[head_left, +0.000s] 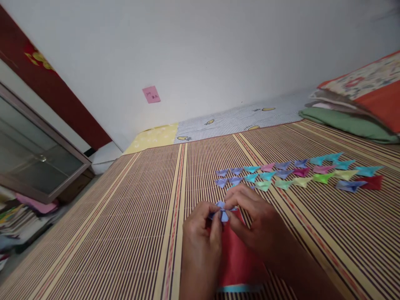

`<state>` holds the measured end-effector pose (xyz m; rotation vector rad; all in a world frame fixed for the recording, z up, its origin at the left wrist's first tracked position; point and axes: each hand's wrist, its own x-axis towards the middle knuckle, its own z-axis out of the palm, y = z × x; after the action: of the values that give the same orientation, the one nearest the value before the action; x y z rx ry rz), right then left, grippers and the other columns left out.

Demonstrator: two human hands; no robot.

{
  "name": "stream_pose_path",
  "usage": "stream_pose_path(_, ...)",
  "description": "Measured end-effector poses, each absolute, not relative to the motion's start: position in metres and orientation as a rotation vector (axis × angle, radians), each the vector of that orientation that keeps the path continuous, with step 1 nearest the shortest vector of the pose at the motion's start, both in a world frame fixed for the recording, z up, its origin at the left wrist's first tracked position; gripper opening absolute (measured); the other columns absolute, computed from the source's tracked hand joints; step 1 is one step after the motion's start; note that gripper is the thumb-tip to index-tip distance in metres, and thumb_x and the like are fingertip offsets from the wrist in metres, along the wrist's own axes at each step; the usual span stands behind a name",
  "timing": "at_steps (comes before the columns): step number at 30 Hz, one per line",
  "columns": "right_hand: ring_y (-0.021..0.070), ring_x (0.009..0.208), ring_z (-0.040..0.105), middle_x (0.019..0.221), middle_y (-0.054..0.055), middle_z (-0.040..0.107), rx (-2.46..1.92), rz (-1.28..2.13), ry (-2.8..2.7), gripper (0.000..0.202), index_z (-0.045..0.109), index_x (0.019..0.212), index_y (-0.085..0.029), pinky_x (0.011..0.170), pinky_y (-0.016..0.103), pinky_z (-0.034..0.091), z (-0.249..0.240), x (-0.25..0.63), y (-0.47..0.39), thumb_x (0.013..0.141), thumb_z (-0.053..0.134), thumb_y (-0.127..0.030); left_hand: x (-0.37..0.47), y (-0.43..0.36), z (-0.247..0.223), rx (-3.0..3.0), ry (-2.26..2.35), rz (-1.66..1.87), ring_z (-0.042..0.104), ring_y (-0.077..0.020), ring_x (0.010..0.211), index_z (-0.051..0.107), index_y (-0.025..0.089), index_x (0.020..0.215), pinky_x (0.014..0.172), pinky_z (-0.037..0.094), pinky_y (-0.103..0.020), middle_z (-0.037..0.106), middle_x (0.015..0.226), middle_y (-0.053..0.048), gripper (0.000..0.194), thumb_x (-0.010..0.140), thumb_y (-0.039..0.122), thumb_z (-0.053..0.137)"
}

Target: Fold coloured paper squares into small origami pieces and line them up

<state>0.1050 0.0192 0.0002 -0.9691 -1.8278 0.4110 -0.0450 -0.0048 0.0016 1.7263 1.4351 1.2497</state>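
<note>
Between the fingertips of both hands is a small piece of folded blue paper [224,216]. My left hand [201,227] pinches its left side with thumb and forefinger. From the right, my right hand [253,212] grips the opposite edge, also between thumb and fingers. Beneath the hands lies a red sheet of paper [239,258], partly covered by them, with a light blue edge [240,288] showing under its near side. Just beyond the right hand, rows of folded paper pieces [264,185] in several colours rest on the striped mat [134,225].
A stack of folded bedding [353,123] sits at the far right against the white wall [218,54]. A pink note [151,94] is stuck to that wall. At the left stand a glass-panelled door [37,146] and a pile of books or papers [18,221] below the mat's edge.
</note>
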Motion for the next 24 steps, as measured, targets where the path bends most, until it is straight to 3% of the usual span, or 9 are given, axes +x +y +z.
stream_pose_path(7,0.0231,0.087,0.059,0.091,0.006,0.062,-1.024,0.402,-1.843,0.014,0.057,0.081,-0.020,0.076,0.038,0.047,0.0034,0.1047,0.0177,0.087,0.052,-0.009,-0.0428,-0.0053,0.0039,1.803,1.407,1.257,0.064,-0.0172,0.077,0.066,0.020,0.083,0.070,0.048,-0.029,0.066,0.082,-0.002,0.018,0.091,0.006,0.057)
stream_pose_path(16,0.0208,0.083,0.060,0.086,0.004,0.063,-1.013,0.417,-1.801,0.016,0.061,0.083,-0.020,0.074,0.035,0.047,0.0012,0.1032,0.0178,0.086,0.049,-0.010,-0.0440,-0.0041,0.0053,1.901,1.467,1.269,0.061,-0.0158,0.076,0.064,0.020,0.081,0.066,0.044,-0.027,0.064,0.082,0.000,0.022,0.095,0.005,0.056)
stream_pose_path(24,0.0189,0.071,0.056,0.078,0.002,0.059,-1.158,0.362,-1.770,0.014,0.057,0.083,-0.021,0.063,0.031,0.042,-0.0005,0.1017,0.0160,0.082,0.047,-0.011,-0.0426,-0.0045,0.0033,2.057,1.477,1.318,0.063,-0.0189,0.086,0.065,0.022,0.090,0.078,0.050,-0.033,0.067,0.093,-0.002,0.026,0.092,-0.002,0.054)
